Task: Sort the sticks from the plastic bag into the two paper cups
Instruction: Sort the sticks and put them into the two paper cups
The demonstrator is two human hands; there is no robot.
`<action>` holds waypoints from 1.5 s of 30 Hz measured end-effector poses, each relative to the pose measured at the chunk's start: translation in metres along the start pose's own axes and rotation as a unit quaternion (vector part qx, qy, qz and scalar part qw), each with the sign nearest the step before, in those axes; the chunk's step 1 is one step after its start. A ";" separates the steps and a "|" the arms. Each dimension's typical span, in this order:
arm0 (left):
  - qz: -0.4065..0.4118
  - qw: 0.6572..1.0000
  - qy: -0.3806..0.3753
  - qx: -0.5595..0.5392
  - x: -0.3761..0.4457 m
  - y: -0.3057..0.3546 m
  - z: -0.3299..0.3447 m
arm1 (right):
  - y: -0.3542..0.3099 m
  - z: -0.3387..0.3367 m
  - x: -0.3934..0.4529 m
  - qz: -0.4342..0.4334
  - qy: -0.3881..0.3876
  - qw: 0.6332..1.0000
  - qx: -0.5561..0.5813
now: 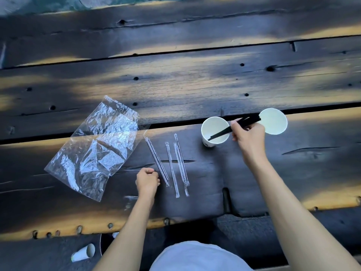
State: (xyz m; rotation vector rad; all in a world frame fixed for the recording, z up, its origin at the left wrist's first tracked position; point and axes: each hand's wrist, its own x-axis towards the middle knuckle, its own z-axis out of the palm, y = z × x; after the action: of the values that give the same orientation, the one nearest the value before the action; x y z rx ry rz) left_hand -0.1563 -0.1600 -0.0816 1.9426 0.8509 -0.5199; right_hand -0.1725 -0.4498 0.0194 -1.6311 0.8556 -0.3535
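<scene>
Right grip: the right hand is closed around a bundle of black sticks, pinched between thumb and fingers about midway along their length.
Black sticks: they slant from far right to near left; their lower ends reach inside the left cup, their upper ends lie across the rim of the right cup.
Left cup: white paper, upright, mouth open toward the camera, just left of the right hand; some print shows low on its near wall.
Right cup: white paper, just right of the hand, partly hidden behind it; its inside looks plain white.
Left grip: the left hand is curled into a loose fist on the counter, its knuckles beside the near end of the leftmost wrapped stick; whether it holds anything, I cannot tell.
Wrapped sticks: four clear-wrapped sticks lie flat on the counter between the two hands, roughly parallel, running near to far; the two on the right touch or overlap.
Bag: a clear plastic bag lies crumpled and flat at the left, its right corner near the far end of the leftmost wrapped stick.
Counter: dark, weathered wooden planks with knots, cracks and patches of light.
Below the counter: a third paper cup lies on its side on the ground at the near left.
</scene>
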 end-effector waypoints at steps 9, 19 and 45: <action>0.076 0.980 -0.011 0.183 -0.002 0.012 0.015 | 0.007 0.005 -0.006 0.012 -0.055 0.998 -0.037; 0.065 0.965 -0.095 0.238 -0.013 -0.002 0.029 | 0.021 -0.002 -0.029 0.141 0.164 0.959 0.184; 0.017 0.982 -0.180 -0.055 -0.006 0.012 0.040 | 0.101 0.137 -0.069 0.183 -0.253 0.926 -0.212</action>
State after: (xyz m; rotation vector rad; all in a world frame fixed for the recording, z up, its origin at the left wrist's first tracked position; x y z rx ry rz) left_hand -0.1518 -0.2009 -0.0902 1.6905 0.6012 -0.7605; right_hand -0.1647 -0.3069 -0.0950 -1.7872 0.8435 0.5335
